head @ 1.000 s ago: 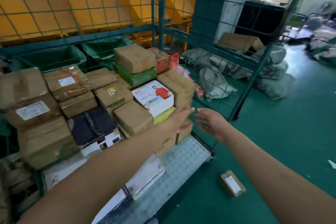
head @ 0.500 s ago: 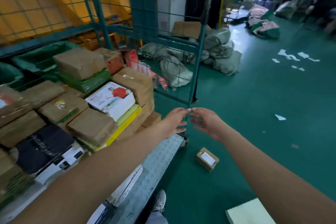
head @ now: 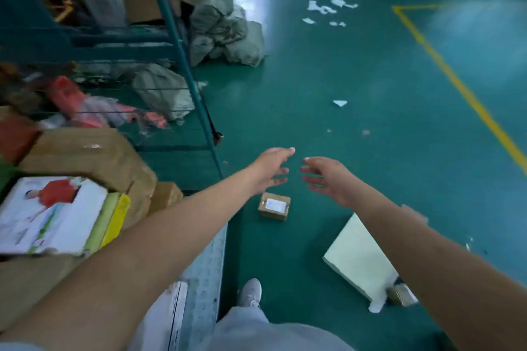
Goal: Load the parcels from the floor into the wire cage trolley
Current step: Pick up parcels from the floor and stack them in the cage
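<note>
1. The small brown cardboard parcel with a white label [head: 274,206] lies on the green floor [head: 370,122], beside the wire cage trolley [head: 205,259].
2. It appears just below the left hand [head: 271,169], the nearer; the right hand [head: 328,179] is farther right.
3. Both hands' fingers are spread, holding nothing.

Both bare arms reach forward over the green floor [head: 370,128], and neither hand holds anything. The left hand [head: 271,169] and the right hand [head: 328,179] hang near each other with fingers loosely spread, above a small brown cardboard parcel with a white label [head: 274,206] lying on the floor just beside the grey studded base of the green wire cage trolley [head: 204,259]. Brown cardboard boxes [head: 94,157] and a white printed box [head: 51,214] are stacked inside the trolley. A pale flat rectangular parcel [head: 359,259] lies on the floor under the right forearm. A grey shoe [head: 251,292] stands by the trolley's edge.
</note>
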